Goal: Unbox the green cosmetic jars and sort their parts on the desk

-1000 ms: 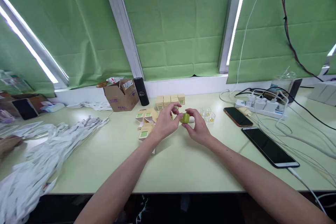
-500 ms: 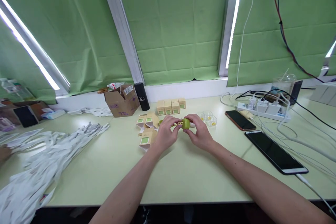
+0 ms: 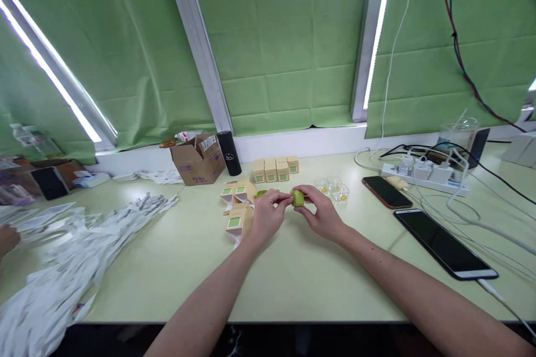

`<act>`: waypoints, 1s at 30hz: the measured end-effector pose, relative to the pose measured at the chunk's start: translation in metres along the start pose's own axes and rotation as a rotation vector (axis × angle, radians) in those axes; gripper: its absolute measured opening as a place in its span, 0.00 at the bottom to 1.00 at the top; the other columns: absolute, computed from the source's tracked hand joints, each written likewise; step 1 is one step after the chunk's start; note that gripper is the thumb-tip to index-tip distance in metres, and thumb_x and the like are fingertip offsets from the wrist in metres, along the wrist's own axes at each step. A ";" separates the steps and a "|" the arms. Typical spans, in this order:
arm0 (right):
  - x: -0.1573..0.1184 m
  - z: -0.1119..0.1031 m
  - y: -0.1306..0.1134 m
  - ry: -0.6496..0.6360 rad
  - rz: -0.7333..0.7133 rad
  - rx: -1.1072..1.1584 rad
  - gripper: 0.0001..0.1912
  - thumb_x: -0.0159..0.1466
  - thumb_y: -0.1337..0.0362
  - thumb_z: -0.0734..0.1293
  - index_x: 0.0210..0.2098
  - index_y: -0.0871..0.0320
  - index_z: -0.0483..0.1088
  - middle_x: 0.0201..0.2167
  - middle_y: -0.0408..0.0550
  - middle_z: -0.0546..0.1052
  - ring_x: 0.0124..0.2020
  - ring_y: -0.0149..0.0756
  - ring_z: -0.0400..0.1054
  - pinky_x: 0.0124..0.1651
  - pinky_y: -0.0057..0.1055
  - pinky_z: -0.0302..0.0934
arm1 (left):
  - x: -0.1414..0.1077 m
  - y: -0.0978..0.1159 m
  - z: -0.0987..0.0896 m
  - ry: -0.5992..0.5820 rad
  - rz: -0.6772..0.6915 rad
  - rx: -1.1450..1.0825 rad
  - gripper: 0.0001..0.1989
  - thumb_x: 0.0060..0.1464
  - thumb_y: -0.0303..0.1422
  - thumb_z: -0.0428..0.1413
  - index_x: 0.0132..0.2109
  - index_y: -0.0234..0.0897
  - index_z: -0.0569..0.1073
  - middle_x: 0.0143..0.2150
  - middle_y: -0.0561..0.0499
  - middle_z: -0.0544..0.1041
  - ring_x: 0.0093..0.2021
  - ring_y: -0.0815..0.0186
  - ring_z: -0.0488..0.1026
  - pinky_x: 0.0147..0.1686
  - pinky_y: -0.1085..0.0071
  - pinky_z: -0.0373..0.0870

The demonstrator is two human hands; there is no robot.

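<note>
My right hand (image 3: 320, 213) pinches a small glossy green rounded piece (image 3: 297, 198) between thumb and fingers, above the table. My left hand (image 3: 268, 213) is closed in a pinch, its fingertips meeting the left edge of the green piece; what lies between them is hidden. Beside my left hand are several opened cardboard boxes (image 3: 239, 223) with green windows. Part of another green piece (image 3: 260, 193) shows behind that hand. Past my right hand sit small clear containers (image 3: 340, 192) with yellow bits inside. Farther back stands a group of small closed boxes (image 3: 270, 170).
White strips (image 3: 84, 268) are heaped on the left, where another person's hand (image 3: 8, 239) shows. A carton (image 3: 199, 163) and a black cylinder (image 3: 229, 154) stand at the back. To the right lie two phones (image 3: 446, 244) (image 3: 386, 192), cables and a power strip (image 3: 427, 177).
A yellowish patterned part seen between my left fingers is now covered. My left fingertips have come closer to the green piece. The camera view has shifted slightly.
</note>
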State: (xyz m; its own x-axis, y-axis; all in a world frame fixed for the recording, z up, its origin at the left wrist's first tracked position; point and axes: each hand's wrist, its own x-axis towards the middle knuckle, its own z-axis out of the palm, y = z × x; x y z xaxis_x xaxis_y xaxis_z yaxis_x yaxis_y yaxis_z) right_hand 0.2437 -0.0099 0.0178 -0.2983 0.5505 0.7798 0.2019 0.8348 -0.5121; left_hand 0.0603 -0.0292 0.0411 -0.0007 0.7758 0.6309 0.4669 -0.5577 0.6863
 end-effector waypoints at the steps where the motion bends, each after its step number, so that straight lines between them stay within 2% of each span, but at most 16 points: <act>1: 0.000 0.000 0.000 -0.004 -0.003 0.001 0.20 0.70 0.66 0.66 0.60 0.49 0.66 0.53 0.54 0.76 0.52 0.46 0.74 0.52 0.48 0.77 | 0.000 -0.001 0.000 -0.006 -0.026 -0.019 0.04 0.57 0.30 0.63 0.35 0.40 0.83 0.33 0.51 0.82 0.33 0.65 0.77 0.36 0.68 0.73; 6: 0.000 -0.001 0.002 -0.013 0.003 0.010 0.21 0.69 0.66 0.66 0.61 0.49 0.67 0.54 0.54 0.76 0.53 0.47 0.74 0.55 0.51 0.75 | 0.000 -0.001 0.002 -0.030 -0.124 -0.109 0.04 0.55 0.32 0.63 0.33 0.40 0.83 0.32 0.50 0.82 0.33 0.64 0.77 0.34 0.69 0.72; 9: 0.001 0.001 0.002 -0.010 0.083 0.079 0.21 0.68 0.66 0.67 0.60 0.47 0.68 0.53 0.52 0.76 0.52 0.45 0.74 0.54 0.48 0.76 | 0.001 0.002 0.002 -0.040 -0.163 -0.140 0.05 0.55 0.34 0.64 0.35 0.39 0.84 0.33 0.48 0.82 0.34 0.63 0.77 0.35 0.68 0.73; 11: 0.002 0.002 0.002 -0.004 0.149 0.149 0.22 0.67 0.67 0.67 0.60 0.46 0.69 0.54 0.51 0.74 0.53 0.44 0.73 0.54 0.46 0.76 | 0.002 0.004 -0.001 -0.042 -0.162 -0.143 0.07 0.55 0.34 0.64 0.40 0.38 0.84 0.37 0.47 0.83 0.36 0.62 0.78 0.39 0.67 0.75; 13: 0.002 0.003 0.002 0.000 0.196 0.212 0.23 0.66 0.68 0.67 0.60 0.45 0.70 0.55 0.51 0.70 0.54 0.42 0.72 0.54 0.45 0.76 | 0.004 0.007 -0.005 -0.048 -0.134 -0.132 0.14 0.55 0.33 0.65 0.49 0.39 0.83 0.42 0.46 0.83 0.40 0.62 0.79 0.44 0.65 0.76; 15: 0.002 0.003 0.001 -0.005 0.209 0.228 0.25 0.65 0.70 0.66 0.60 0.44 0.71 0.55 0.51 0.67 0.54 0.42 0.71 0.54 0.45 0.76 | 0.005 0.008 -0.009 -0.060 -0.109 -0.114 0.20 0.57 0.35 0.64 0.57 0.40 0.79 0.48 0.44 0.83 0.45 0.61 0.79 0.48 0.64 0.76; 17: 0.002 0.001 0.000 -0.030 0.187 0.181 0.27 0.64 0.72 0.66 0.60 0.44 0.72 0.54 0.51 0.66 0.55 0.42 0.70 0.56 0.47 0.75 | 0.007 0.009 -0.011 -0.101 -0.111 -0.111 0.22 0.59 0.36 0.64 0.60 0.41 0.77 0.53 0.43 0.81 0.47 0.61 0.79 0.50 0.62 0.76; 20: 0.001 -0.002 -0.003 -0.070 0.122 0.090 0.31 0.64 0.75 0.65 0.63 0.44 0.70 0.54 0.51 0.67 0.56 0.44 0.69 0.60 0.52 0.71 | 0.008 0.010 -0.010 -0.223 -0.113 -0.134 0.20 0.60 0.34 0.63 0.59 0.41 0.78 0.55 0.44 0.81 0.47 0.61 0.79 0.51 0.61 0.77; 22: 0.001 -0.002 -0.004 -0.054 0.099 0.069 0.34 0.64 0.75 0.65 0.66 0.43 0.66 0.55 0.52 0.68 0.56 0.45 0.69 0.60 0.54 0.72 | 0.009 0.009 -0.008 -0.259 -0.112 -0.164 0.18 0.60 0.33 0.62 0.56 0.41 0.79 0.55 0.44 0.82 0.49 0.60 0.80 0.53 0.59 0.78; 25: 0.001 -0.001 -0.002 0.025 0.096 0.076 0.31 0.66 0.72 0.66 0.66 0.45 0.63 0.57 0.54 0.69 0.57 0.47 0.70 0.57 0.53 0.74 | 0.009 0.007 -0.007 -0.233 -0.149 -0.244 0.16 0.59 0.32 0.63 0.54 0.39 0.79 0.55 0.42 0.81 0.51 0.57 0.80 0.54 0.57 0.79; 30: 0.000 0.000 0.003 0.077 0.101 0.115 0.22 0.69 0.67 0.66 0.61 0.48 0.65 0.56 0.54 0.70 0.56 0.46 0.71 0.61 0.54 0.73 | 0.011 0.003 -0.008 -0.209 -0.216 -0.396 0.18 0.55 0.30 0.65 0.53 0.35 0.77 0.55 0.39 0.80 0.53 0.56 0.79 0.53 0.57 0.79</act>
State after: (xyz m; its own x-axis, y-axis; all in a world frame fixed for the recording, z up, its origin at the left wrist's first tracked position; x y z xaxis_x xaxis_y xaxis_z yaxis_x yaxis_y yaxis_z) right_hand 0.2442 -0.0076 0.0161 -0.2086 0.6335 0.7451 0.1178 0.7726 -0.6239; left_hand 0.0544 -0.0248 0.0523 0.1361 0.9059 0.4011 0.1039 -0.4157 0.9035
